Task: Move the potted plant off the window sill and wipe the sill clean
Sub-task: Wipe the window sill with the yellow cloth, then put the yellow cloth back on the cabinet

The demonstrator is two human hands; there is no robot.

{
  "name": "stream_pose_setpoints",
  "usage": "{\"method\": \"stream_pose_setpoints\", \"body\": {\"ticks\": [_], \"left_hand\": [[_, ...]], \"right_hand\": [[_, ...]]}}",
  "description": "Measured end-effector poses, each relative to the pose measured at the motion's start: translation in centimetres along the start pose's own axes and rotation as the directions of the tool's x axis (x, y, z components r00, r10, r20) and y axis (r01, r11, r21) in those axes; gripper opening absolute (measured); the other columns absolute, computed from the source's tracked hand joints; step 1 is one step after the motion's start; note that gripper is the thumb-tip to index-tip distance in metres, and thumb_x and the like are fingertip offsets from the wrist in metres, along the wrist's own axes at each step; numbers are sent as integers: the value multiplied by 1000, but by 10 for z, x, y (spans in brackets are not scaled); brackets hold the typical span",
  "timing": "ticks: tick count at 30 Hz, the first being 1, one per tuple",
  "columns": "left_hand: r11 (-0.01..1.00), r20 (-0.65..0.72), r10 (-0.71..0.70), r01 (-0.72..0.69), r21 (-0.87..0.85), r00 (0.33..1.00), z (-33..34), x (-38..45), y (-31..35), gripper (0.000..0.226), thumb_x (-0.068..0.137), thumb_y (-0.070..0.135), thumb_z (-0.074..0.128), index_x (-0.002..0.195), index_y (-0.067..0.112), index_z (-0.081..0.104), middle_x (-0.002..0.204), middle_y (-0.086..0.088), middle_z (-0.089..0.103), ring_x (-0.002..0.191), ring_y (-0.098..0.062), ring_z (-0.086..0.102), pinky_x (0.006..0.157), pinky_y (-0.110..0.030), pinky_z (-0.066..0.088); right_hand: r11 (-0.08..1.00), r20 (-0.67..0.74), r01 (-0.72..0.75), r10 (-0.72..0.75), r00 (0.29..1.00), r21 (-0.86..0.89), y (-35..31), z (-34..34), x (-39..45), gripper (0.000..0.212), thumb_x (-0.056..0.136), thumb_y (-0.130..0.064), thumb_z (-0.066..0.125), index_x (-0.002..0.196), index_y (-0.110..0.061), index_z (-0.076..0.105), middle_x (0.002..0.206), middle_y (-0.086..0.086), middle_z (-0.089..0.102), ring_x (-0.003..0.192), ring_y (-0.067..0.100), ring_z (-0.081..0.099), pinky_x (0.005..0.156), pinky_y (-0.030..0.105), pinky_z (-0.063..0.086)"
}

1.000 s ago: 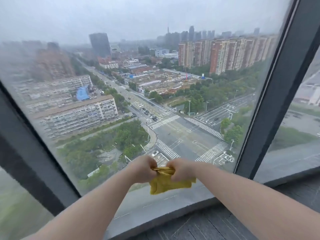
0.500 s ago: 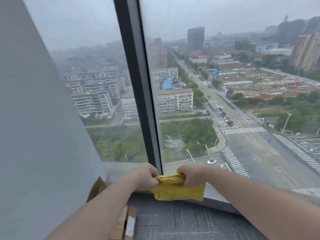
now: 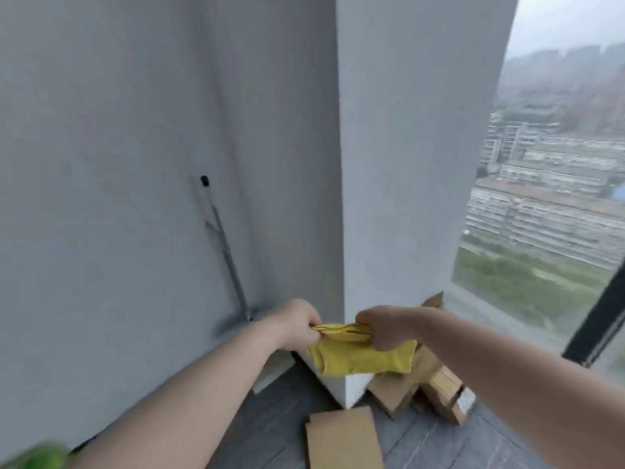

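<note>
Both hands are gripping a folded yellow cloth (image 3: 362,358) in mid-air, the left hand (image 3: 297,323) pinching one end, the right hand (image 3: 382,328) clenching the other. Flattened cardboard (image 3: 341,436) is lying below on the dark floor (image 3: 270,431).

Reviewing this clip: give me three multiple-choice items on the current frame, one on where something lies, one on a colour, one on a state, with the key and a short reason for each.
1. Where do the cardboard pieces lie?
A. on the floor by the wall corner
B. on the sill
C. in the person's arms

2. What colour is the cloth?
A. blue
B. yellow
C. white

3. How is the cloth held?
A. draped loose over one forearm
B. lying flat on the floor
C. gripped by both hands

Key: 1 A, the pieces rest on the dark floor at the white corner's foot. 2 B, it is plainly yellow. 3 C, the left hand and right hand each close a grip on its bunched top edge.
</note>
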State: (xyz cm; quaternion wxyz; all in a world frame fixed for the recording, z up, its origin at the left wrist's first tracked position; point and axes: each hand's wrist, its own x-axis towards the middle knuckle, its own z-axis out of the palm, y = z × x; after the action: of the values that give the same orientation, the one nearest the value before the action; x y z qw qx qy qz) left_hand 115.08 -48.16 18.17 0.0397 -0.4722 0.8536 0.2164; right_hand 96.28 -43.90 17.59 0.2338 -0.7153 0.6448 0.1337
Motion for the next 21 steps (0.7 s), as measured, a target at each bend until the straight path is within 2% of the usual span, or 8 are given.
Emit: {"method": "stream_pose_setpoints", "body": {"ticks": [2,5,7,10,12,16,18,21], "left_hand": [[992,-55,-121,119,-33,991,-6,-38,-58,20,82,32,60,82,15,71,72,-2,62,70,-17,54,63,-26,42],[962,-88,-263,254,-98,961,-1,-96,-130,30,84,34,63,63,13,61,57,3,49,59,-14,43,55,-26,32],[932,-106,-347,330,-149,932,9,-131,-164,34,84,37,64,61,12,60,58,3,45,58,-14,40,56,-26,30],[875,-134,-469,438,-205,873,28,-190,-217,34,85,42,63,85,9,72,77,-4,62,72,-17,52,64,-29,39],[831,-157,-546,509,-226,823,33,-229,-256,36,85,44,62,92,11,73,86,-5,67,81,-19,58,69,-31,43],[739,-174,-670,626,-250,722,30,-297,-322,39,87,44,61,87,5,70,68,-1,55,71,-17,51,64,-29,36],[682,-183,-730,688,-247,658,28,-333,-356,40,88,43,60,84,4,68,68,-5,54,73,-21,52,63,-29,35],[595,-175,-804,759,-263,569,23,-385,-402,42,90,39,59,80,-2,65,57,1,36,67,-21,43,61,-29,29]], "right_hand": [[991,44,120,-118,992,-65,-63,2,20,36,81,-2,44,115,-13,48,104,11,56,83,25,53,59,31,44],[958,119,254,-238,964,-136,-144,9,40,53,81,-2,47,132,-16,41,108,7,55,89,26,57,64,34,49],[926,166,337,-310,936,-173,-186,14,51,55,82,-1,46,134,-17,39,103,5,54,81,22,54,60,32,44],[845,211,464,-419,883,-265,-261,28,69,55,82,-1,45,135,-15,39,105,4,49,87,23,52,60,30,42],[781,237,534,-479,845,-324,-318,34,82,50,84,1,43,131,-14,42,104,2,45,89,23,49,57,27,41],[635,321,667,-586,744,-389,-425,45,110,41,82,1,39,118,-14,51,113,8,54,97,27,56,68,31,46],[540,367,725,-629,685,-427,-485,52,126,40,82,2,38,118,-9,53,109,9,54,93,26,53,60,27,42],[403,433,808,-693,576,-430,-572,56,142,36,82,2,39,112,-8,57,108,12,55,88,24,49,55,26,37]]}}
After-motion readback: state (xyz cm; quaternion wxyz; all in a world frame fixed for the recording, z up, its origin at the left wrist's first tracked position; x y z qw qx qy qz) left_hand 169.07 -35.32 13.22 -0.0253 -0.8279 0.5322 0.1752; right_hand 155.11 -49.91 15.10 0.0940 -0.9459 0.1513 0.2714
